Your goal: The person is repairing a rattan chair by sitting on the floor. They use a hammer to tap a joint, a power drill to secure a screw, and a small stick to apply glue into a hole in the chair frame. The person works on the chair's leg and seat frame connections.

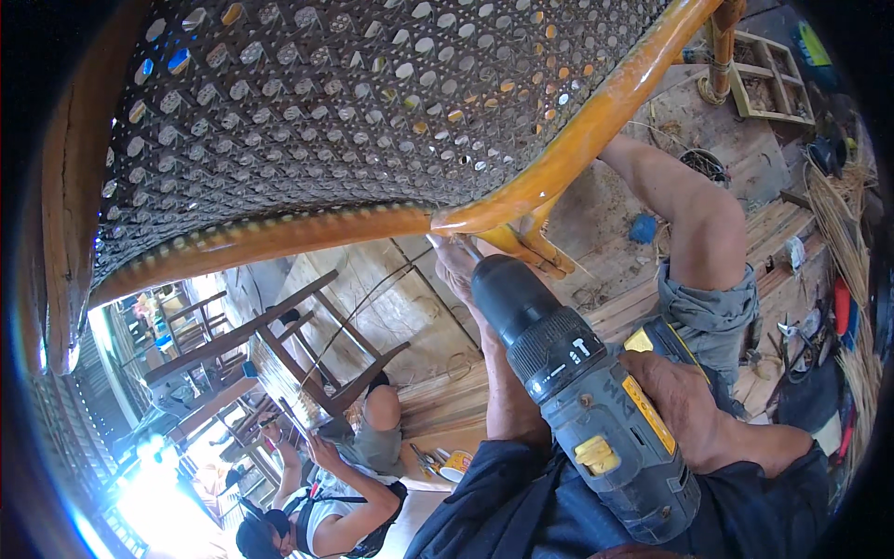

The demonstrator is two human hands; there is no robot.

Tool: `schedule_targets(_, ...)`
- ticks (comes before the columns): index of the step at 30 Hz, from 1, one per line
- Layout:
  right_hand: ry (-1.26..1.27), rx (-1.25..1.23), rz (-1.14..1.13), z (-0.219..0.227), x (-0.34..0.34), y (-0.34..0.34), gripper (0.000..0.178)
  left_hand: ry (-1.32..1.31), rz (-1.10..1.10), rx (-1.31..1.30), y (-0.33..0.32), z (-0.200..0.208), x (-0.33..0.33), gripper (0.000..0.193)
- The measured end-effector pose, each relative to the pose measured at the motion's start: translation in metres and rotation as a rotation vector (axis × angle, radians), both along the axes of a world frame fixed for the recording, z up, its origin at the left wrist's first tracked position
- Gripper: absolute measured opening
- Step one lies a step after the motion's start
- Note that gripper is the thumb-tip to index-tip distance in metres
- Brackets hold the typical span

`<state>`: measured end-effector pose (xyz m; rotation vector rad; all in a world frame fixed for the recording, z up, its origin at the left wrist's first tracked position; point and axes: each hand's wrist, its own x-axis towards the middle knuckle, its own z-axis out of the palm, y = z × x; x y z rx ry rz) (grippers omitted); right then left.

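My right hand (687,405) is wrapped round the grip of a grey and yellow cordless drill (601,410). The drill points up and left, its black chuck (510,296) close under a rattan furniture frame (568,154). A thin bit runs from the chuck to the joint where two orange-brown poles meet. Next to the bit, my left hand (456,267) has its fingers drawn together just below that joint; the chuck and the frame partly hide them, and what they pinch is not clear. Woven cane mesh (354,112) fills the frame above.
My bare knee (703,228) is at the right. Beyond it lie pliers (792,331), other hand tools and loose cane strips (843,233). A wooden tray (768,79) sits at the far right. Lower left, another person (345,503) works beside a dark wooden chair frame (317,345).
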<state>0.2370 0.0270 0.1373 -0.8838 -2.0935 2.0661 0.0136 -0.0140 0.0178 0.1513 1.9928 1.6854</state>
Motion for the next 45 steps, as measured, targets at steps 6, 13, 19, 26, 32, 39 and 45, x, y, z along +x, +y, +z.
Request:
schedule_targets(6, 0.006, -0.032, -0.005, -0.003, 0.000, 0.000, 0.048, -0.043, 0.033, 0.022, -0.004, -0.001, 0.000, 0.053)
schedule_targets(13, -0.163, -0.157, -0.034, 0.003, -0.002, 0.004, 0.045, -0.189, 0.093, 0.161, 0.007, -0.009, 0.000, 0.056)
schedule_targets(19, -0.202, -0.563, -0.273, -0.015, 0.007, -0.018, 0.041, -0.084, 0.090, 0.076, -0.012, -0.017, -0.013, 0.049)
schedule_targets(26, -0.194, -0.401, -0.215, -0.025, 0.006, -0.011, 0.039, 0.112, -0.017, 0.080, -0.010, -0.020, -0.013, 0.053)
schedule_targets(32, -0.212, -0.349, -0.183, -0.031, 0.009, -0.009, 0.038, 0.182, -0.122, 0.018, -0.019, -0.006, -0.007, 0.053)
schedule_targets(39, -0.217, -0.332, -0.168, -0.029, 0.015, -0.007, 0.036, 0.195, -0.093, 0.008, -0.025, 0.001, -0.001, 0.053)
schedule_targets(45, -0.213, -0.313, -0.167, -0.031, 0.013, -0.007, 0.034, 0.194, -0.075, 0.011, -0.032, 0.001, 0.003, 0.053)
